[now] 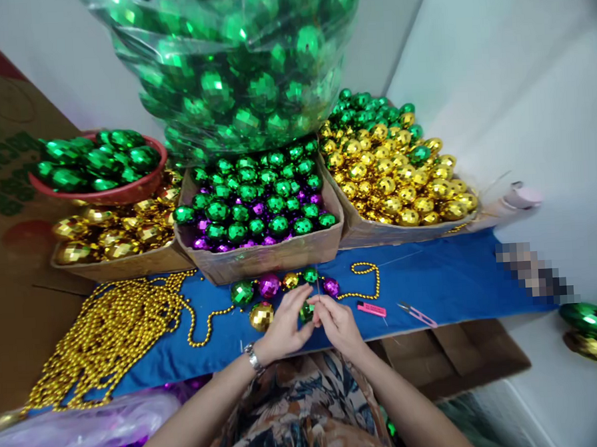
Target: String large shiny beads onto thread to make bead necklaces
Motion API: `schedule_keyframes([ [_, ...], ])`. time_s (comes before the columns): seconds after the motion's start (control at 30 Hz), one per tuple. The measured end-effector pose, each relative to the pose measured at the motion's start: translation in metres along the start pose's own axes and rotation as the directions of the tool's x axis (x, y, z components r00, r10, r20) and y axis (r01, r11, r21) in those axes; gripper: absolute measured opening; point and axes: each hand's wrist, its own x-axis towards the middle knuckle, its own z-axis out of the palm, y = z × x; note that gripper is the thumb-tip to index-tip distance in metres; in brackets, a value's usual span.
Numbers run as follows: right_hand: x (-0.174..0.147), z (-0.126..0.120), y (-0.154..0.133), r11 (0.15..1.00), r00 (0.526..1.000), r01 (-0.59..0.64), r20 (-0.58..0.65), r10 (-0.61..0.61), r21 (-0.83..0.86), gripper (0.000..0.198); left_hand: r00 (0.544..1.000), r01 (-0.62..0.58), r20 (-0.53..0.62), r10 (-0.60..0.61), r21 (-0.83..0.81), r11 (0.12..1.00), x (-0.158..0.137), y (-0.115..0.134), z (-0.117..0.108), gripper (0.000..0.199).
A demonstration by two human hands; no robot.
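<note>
On the blue cloth, a shiny green faceted bead (307, 311) shows between the thumb and fingers of my left hand (286, 323), which wears a metal watch. My right hand (338, 323) meets it there, fingertips pinched on a thin needle-like strand (318, 286) that points upward; its exact kind is too fine to tell. Around my hands lies a curve of large beads: green (242, 293), purple (269, 285), gold (261, 316) and another purple (331, 287). Gold bead chain (379, 280) runs out from both ends of this curve.
A pink snipper (418, 315) and a pink packet (372, 308) lie at right. Gold bead chains (118, 326) are heaped at left. Behind stand cardboard boxes of beads (275, 255), a red bowl (160, 165) and a bulging plastic bag of green beads (251, 86).
</note>
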Motion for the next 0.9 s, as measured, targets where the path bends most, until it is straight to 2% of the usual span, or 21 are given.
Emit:
schedule_keyframes([
  [0.1, -0.003, -0.006, -0.023, 0.997, 1.000, -0.004, 0.008, 0.004, 0.077, 0.028, 0.984, -0.084, 0.172, 0.055, 0.164, 0.983, -0.004, -0.018, 0.029, 0.055],
  [0.17, -0.004, -0.017, -0.035, 0.990, 1.000, 0.008, -0.030, -0.004, 0.140, 0.028, 0.970, -0.078, 0.241, -0.001, 0.319, 0.944, -0.003, -0.022, 0.040, 0.044],
  [0.27, -0.002, -0.047, -0.040, 0.968, 0.972, 0.041, -0.236, 0.019, 0.248, 0.024, 0.940, -0.054, 0.309, -0.143, 0.549, 0.834, -0.003, -0.022, 0.036, 0.027],
  [0.3, 0.000, -0.059, -0.038, 0.956, 0.941, 0.061, -0.335, 0.041, 0.288, 0.022, 0.935, -0.048, 0.309, -0.176, 0.599, 0.800, -0.004, -0.022, 0.031, 0.022],
  [0.37, 0.005, -0.081, -0.030, 0.926, 0.852, 0.107, -0.514, 0.101, 0.361, 0.020, 0.939, -0.022, 0.271, -0.213, 0.664, 0.748, -0.007, -0.025, 0.019, 0.013],
  [0.43, 0.010, -0.095, -0.020, 0.898, 0.783, 0.129, -0.599, 0.168, 0.420, 0.021, 0.949, 0.011, 0.213, -0.232, 0.714, 0.701, -0.011, -0.029, 0.007, 0.012],
  [0.47, 0.012, -0.099, -0.014, 0.887, 0.767, 0.123, -0.610, 0.200, 0.444, 0.023, 0.953, 0.027, 0.184, -0.240, 0.738, 0.674, -0.013, -0.032, 0.002, 0.014],
  [0.6, 0.016, -0.097, 0.009, 0.872, 0.758, 0.049, -0.586, 0.285, 0.488, 0.032, 0.958, 0.041, 0.137, -0.251, 0.804, 0.593, -0.017, -0.047, -0.011, 0.020],
  [0.7, 0.021, -0.094, 0.022, 0.864, 0.736, 0.032, -0.596, 0.320, 0.503, 0.038, 0.963, 0.036, 0.127, -0.238, 0.814, 0.580, -0.018, -0.054, -0.012, 0.021],
  [0.83, 0.027, -0.098, 0.026, 0.833, 0.688, 0.018, -0.611, 0.391, 0.554, 0.041, 0.968, 0.091, 0.076, -0.238, 0.782, 0.617, -0.025, -0.048, -0.007, 0.024],
  [0.9, 0.028, -0.100, 0.022, 0.832, 0.678, -0.008, -0.609, 0.412, 0.555, 0.039, 0.974, 0.155, 0.011, -0.225, 0.693, 0.704, -0.037, -0.040, -0.015, 0.031],
])
